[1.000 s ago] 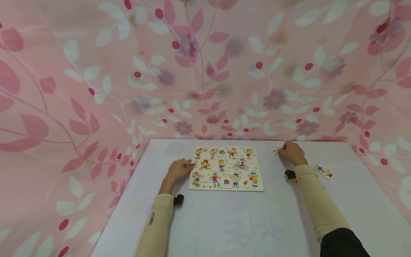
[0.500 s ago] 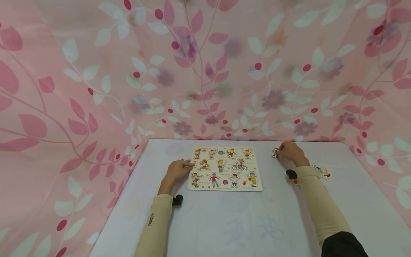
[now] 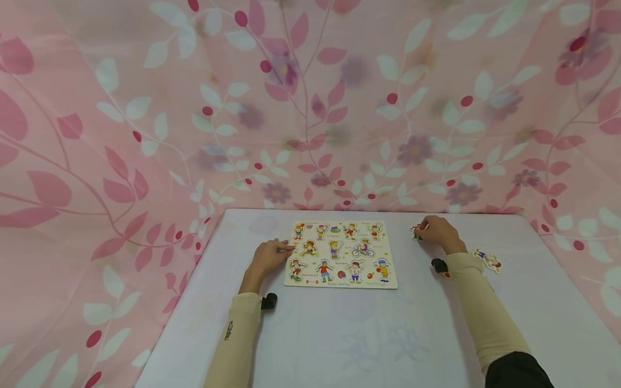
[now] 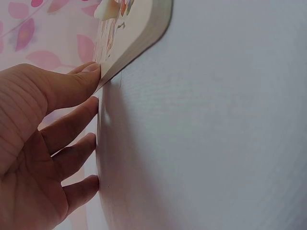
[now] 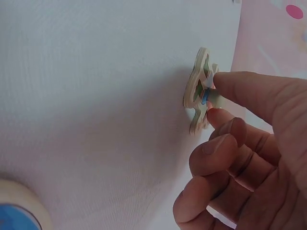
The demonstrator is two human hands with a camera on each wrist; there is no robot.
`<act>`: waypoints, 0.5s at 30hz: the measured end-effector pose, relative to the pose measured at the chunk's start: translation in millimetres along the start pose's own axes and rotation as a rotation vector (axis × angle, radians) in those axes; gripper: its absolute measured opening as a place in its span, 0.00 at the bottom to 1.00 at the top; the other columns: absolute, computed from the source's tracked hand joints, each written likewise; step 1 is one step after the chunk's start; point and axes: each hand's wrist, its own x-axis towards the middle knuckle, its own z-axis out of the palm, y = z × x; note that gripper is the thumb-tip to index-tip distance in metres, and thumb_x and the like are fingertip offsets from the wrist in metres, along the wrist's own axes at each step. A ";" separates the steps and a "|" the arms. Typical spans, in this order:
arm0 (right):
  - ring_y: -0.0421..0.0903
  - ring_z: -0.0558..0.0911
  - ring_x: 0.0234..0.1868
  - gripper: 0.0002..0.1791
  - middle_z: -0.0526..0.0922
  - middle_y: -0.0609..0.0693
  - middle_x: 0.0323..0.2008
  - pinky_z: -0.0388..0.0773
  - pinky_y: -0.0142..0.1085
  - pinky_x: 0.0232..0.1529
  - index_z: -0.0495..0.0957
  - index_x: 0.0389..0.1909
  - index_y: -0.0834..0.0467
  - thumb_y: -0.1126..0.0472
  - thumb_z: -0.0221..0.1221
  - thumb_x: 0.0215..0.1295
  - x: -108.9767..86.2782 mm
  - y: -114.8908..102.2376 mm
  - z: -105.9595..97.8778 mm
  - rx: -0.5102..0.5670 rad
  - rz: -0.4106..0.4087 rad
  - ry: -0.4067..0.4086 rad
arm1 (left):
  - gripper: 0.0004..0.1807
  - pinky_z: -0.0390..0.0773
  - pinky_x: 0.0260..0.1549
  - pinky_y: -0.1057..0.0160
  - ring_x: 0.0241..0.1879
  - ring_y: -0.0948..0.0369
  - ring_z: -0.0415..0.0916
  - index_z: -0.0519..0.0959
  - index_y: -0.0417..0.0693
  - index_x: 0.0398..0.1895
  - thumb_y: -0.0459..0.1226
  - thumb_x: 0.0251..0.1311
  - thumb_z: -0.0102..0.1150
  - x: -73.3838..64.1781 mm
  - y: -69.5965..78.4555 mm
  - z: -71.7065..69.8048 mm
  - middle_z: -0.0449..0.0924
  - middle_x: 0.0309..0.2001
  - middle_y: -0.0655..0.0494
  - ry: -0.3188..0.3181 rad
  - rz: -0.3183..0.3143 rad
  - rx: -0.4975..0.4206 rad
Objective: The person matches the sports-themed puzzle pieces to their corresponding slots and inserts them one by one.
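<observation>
A cream puzzle board (image 3: 359, 285) with child-figure pieces in it lies flat at the middle back of the table. At its left edge my left hand (image 3: 269, 256) touches the board, thumb (image 4: 79, 88) against the side and the other fingers fairly straight, tips near the tabletop. To the right of the board, my right hand (image 3: 441, 233) pinches a small wooden puzzle piece (image 5: 193, 93) between thumb and index finger. In the right wrist view the piece stands tilted on edge near the table surface; its printed face is mostly turned away and partly covered by the fingers.
Another figure-shaped puzzle piece (image 3: 489, 261) lies to the right of my right forearm. One more piece (image 3: 445, 275) is partly hidden beneath the right wrist. A wooden piece with blue on it (image 5: 21, 215) shows at the right wrist view's lower left. Behind the white-covered table hangs a pink floral cloth (image 3: 310, 108).
The right hand stays at nearly the same spot while the puzzle piece in its fingers turns and shifts slightly. The left hand stays at the board.
</observation>
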 end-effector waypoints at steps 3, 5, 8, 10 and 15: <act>0.52 0.76 0.31 0.17 0.81 0.56 0.31 0.71 0.42 0.28 0.78 0.38 0.64 0.51 0.59 0.67 -0.2 -2.1 0.4 0.006 0.020 0.010 | 0.12 0.59 0.67 0.46 0.69 0.48 0.63 0.87 0.56 0.47 0.43 0.61 0.67 0.0 0.7 -0.6 0.78 0.59 0.56 -0.010 -0.006 0.007; 0.52 0.76 0.30 0.16 0.80 0.56 0.30 0.71 0.42 0.27 0.77 0.36 0.64 0.52 0.59 0.67 0.4 -2.7 0.8 0.006 0.019 0.013 | 0.12 0.59 0.67 0.45 0.69 0.48 0.63 0.87 0.56 0.47 0.43 0.62 0.66 -0.3 1.2 -0.6 0.78 0.60 0.56 -0.016 -0.006 0.011; 0.51 0.75 0.28 0.14 0.79 0.55 0.29 0.71 0.41 0.26 0.77 0.34 0.63 0.54 0.58 0.67 2.2 -1.7 1.8 -0.002 0.007 0.015 | 0.12 0.59 0.68 0.45 0.69 0.48 0.63 0.87 0.56 0.47 0.43 0.62 0.66 -0.7 1.6 -0.8 0.78 0.60 0.56 -0.023 -0.015 0.010; 0.50 0.75 0.28 0.14 0.79 0.54 0.28 0.71 0.40 0.26 0.77 0.34 0.63 0.54 0.58 0.67 3.3 -1.1 2.6 0.002 0.000 0.015 | 0.12 0.59 0.68 0.45 0.69 0.48 0.63 0.87 0.56 0.47 0.43 0.62 0.66 -0.8 1.7 -0.9 0.78 0.60 0.56 -0.020 -0.012 0.005; 0.49 0.75 0.27 0.15 0.79 0.54 0.28 0.71 0.40 0.25 0.77 0.34 0.64 0.53 0.58 0.67 4.0 -2.4 3.3 0.019 -0.021 0.018 | 0.12 0.59 0.67 0.44 0.69 0.47 0.63 0.87 0.55 0.47 0.43 0.62 0.67 -0.8 1.9 -2.1 0.78 0.60 0.55 -0.009 -0.007 0.009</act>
